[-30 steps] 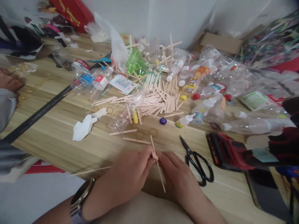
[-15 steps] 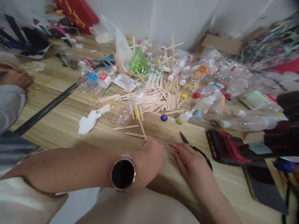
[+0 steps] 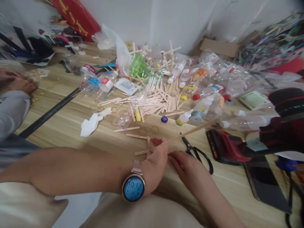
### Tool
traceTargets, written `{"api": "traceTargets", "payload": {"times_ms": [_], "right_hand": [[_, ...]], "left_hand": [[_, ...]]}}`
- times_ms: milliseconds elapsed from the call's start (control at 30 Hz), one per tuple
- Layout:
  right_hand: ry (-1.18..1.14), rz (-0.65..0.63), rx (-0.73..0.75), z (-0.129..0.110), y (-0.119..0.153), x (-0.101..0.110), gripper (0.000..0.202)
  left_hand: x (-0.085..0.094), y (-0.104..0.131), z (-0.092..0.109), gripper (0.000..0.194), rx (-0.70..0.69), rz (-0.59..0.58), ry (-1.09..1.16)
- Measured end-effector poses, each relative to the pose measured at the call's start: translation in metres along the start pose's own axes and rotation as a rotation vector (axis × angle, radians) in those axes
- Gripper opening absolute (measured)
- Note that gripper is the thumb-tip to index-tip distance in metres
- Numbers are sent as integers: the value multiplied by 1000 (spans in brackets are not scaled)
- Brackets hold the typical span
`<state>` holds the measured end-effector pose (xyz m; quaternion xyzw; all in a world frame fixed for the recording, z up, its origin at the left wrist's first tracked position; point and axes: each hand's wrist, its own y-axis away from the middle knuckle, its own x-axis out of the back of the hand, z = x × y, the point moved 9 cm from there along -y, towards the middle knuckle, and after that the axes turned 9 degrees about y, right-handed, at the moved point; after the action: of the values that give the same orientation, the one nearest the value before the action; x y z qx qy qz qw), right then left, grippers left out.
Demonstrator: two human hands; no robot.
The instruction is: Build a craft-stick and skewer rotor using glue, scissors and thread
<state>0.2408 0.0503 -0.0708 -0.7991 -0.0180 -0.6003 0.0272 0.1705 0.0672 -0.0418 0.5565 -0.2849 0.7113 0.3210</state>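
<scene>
My left hand (image 3: 155,163), wearing a watch (image 3: 133,187), is closed around wooden craft sticks (image 3: 141,152) that cross each other at its far side. A long thin wooden stick (image 3: 190,129) slants up to the right from the same hand, a little blurred. Close by on the right is my right hand (image 3: 191,166), its thumb and fingers pressed together near the left hand's palm. What is between those fingertips, if anything, cannot be made out. Black scissors (image 3: 197,153) lie just beyond the right hand. A loose craft stick with small holes (image 3: 135,136) lies in front of the left hand.
A pile of craft sticks (image 3: 159,104) spreads across the table, with plastic bottles (image 3: 235,85) behind and right. A red-black power tool (image 3: 228,147) and a phone (image 3: 266,183) lie at right. White tissue (image 3: 91,124) lies at left. Another person's hands (image 3: 22,82) are far left.
My left hand has turned, and the long stick swung from pointing away to pointing right. Crossed craft sticks now show beside it. My right hand's fingers have curled in. The watch face has lit up.
</scene>
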Motion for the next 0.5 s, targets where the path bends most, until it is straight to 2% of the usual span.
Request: {"api": "traceTargets", "payload": {"times_ms": [33, 100, 133, 200, 233, 300, 367, 433, 500], "right_hand": [[-6, -19, -13, 2, 1, -4, 26], [-9, -19, -32, 4, 1, -9, 26], [-7, -11, -41, 4, 2, -9, 27], [-3, 5, -62, 3, 2, -10, 25], [-1, 12, -75, 1, 2, -11, 24], [2, 29, -98, -6, 2, -12, 17], [7, 44, -114, -16, 1, -14, 14], [13, 51, -114, -27, -1, -19, 29], [18, 49, -104, -37, -5, -23, 41]], "left_hand": [[7, 0, 9, 41, -56, -13, -57], [19, 10, 37, 28, -345, -49, -316], [26, 20, 47, 24, -476, -53, -339], [40, 45, 58, 21, -749, -73, -221], [45, 53, 52, 17, -789, -88, -124], [42, 59, 24, 11, -681, -153, -4], [27, 53, -23, 15, -373, -202, -4], [13, 51, -62, 18, -114, -180, 68], [0, 48, -77, 18, -19, -130, 197]]}}
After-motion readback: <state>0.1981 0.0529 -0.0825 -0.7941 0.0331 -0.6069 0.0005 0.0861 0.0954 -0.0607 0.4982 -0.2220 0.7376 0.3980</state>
